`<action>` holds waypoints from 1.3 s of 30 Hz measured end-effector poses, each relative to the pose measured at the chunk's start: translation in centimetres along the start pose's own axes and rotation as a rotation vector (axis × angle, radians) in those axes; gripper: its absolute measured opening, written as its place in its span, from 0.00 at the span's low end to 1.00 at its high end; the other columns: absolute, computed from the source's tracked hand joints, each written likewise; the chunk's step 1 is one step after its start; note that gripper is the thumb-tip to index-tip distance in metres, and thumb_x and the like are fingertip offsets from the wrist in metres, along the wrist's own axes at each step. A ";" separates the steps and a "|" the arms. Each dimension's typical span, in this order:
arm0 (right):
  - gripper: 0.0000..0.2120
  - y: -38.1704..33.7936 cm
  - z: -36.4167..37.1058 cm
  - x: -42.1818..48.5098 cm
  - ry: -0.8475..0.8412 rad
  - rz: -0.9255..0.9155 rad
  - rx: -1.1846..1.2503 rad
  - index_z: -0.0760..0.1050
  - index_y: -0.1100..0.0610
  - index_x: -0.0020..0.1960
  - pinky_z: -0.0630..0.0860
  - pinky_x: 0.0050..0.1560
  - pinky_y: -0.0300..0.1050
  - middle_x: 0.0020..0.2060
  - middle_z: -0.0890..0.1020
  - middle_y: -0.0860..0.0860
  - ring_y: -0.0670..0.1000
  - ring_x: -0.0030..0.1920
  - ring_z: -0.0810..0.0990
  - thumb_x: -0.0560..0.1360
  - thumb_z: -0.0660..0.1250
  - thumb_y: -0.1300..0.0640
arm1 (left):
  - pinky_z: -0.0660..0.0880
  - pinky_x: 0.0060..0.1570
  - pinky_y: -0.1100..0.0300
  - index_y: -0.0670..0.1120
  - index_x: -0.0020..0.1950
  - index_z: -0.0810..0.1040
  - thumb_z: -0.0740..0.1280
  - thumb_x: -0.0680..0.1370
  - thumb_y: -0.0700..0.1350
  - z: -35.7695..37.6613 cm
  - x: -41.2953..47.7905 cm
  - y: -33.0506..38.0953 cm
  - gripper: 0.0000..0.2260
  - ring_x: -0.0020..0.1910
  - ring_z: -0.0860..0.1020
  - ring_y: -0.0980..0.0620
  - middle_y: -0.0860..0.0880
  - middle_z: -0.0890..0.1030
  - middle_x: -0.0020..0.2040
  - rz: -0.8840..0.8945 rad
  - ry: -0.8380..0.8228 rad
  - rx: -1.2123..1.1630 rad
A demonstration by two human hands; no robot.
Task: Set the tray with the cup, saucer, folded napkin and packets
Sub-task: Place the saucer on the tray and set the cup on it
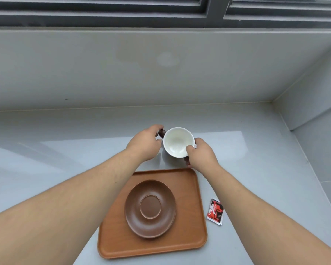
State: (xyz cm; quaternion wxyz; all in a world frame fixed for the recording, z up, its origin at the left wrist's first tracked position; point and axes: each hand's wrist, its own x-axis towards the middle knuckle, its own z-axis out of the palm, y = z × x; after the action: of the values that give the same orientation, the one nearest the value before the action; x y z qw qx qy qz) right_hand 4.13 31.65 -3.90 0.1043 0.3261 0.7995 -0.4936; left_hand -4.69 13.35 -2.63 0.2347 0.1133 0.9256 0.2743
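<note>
A cup point(178, 141), white inside and brown outside, is just beyond the far edge of the wooden tray point(191, 234). My left hand point(144, 144) grips its brown handle on the left. My right hand point(202, 154) holds the cup's right side, thumb on the rim. A brown saucer point(150, 208) lies on the tray, nothing on it. A red, black and white packet point(215, 211) lies flat on the counter just right of the tray. No napkin is in view.
The grey counter point(55, 153) meets a wall at the back and another on the right, forming a corner. A dark window frame point(214, 8) runs above the back wall.
</note>
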 end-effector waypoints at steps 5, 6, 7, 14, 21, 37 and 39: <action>0.09 -1.1 0.4 -3.5 -0.042 -0.082 -0.087 0.75 0.53 0.50 0.82 0.33 0.49 0.38 0.84 0.55 0.52 0.31 0.84 0.73 0.58 0.55 | 0.78 0.56 0.50 0.57 0.71 0.74 0.59 0.82 0.52 -1.7 -3.7 -1.2 0.17 0.55 0.81 0.47 0.55 0.84 0.53 -0.052 0.018 -0.151; 0.09 -1.4 0.6 -4.5 -0.050 -0.093 -0.102 0.74 0.53 0.49 0.81 0.31 0.48 0.39 0.84 0.55 0.53 0.32 0.85 0.73 0.58 0.55 | 0.80 0.56 0.47 0.58 0.67 0.76 0.59 0.80 0.53 -1.9 -4.9 -1.6 0.16 0.53 0.82 0.46 0.52 0.84 0.52 -0.072 0.007 -0.229; 0.08 -1.6 0.7 -5.5 -0.063 -0.102 -0.115 0.74 0.53 0.48 0.80 0.30 0.48 0.39 0.83 0.54 0.54 0.32 0.84 0.72 0.58 0.54 | 0.81 0.54 0.46 0.60 0.62 0.77 0.60 0.79 0.55 -2.0 -6.1 -2.2 0.13 0.50 0.83 0.47 0.52 0.85 0.49 -0.090 -0.001 -0.305; 0.07 -0.5 2.8 -11.4 -0.135 -0.171 -0.294 0.74 0.50 0.47 0.78 0.37 0.50 0.39 0.81 0.51 0.53 0.39 0.81 0.73 0.59 0.51 | 0.83 0.47 0.47 0.61 0.47 0.76 0.58 0.75 0.62 -0.8 -13.7 -6.3 0.09 0.39 0.84 0.52 0.56 0.85 0.38 -0.173 0.018 -0.406; 0.12 1.9 4.5 -14.5 -0.183 -0.194 -0.400 0.75 0.50 0.58 0.78 0.43 0.49 0.45 0.82 0.49 0.52 0.45 0.79 0.76 0.59 0.52 | 0.83 0.48 0.43 0.60 0.45 0.76 0.58 0.74 0.65 1.4 -17.7 -9.5 0.12 0.39 0.83 0.50 0.55 0.84 0.36 -0.210 -0.021 -0.380; 0.09 3.1 5.7 -15.3 -0.207 -0.222 -0.493 0.73 0.49 0.53 0.78 0.40 0.52 0.39 0.81 0.48 0.50 0.40 0.79 0.75 0.57 0.52 | 0.82 0.45 0.48 0.61 0.43 0.73 0.60 0.80 0.60 3.2 -19.8 -10.7 0.09 0.39 0.85 0.47 0.48 0.86 0.39 -0.258 -0.065 -0.419; 0.09 3.1 5.6 -15.2 -0.207 -0.228 -0.494 0.73 0.49 0.52 0.78 0.40 0.53 0.38 0.81 0.48 0.50 0.39 0.79 0.75 0.57 0.51 | 0.81 0.44 0.48 0.61 0.43 0.73 0.60 0.80 0.60 3.3 -19.8 -10.6 0.09 0.38 0.85 0.49 0.49 0.86 0.38 -0.256 -0.066 -0.421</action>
State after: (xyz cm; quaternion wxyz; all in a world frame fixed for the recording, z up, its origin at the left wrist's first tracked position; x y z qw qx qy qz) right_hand 16.83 21.45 -1.44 0.2055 0.1467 0.9120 -0.3232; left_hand 13.18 -0.60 -3.70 0.3160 -0.0474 0.8468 0.4253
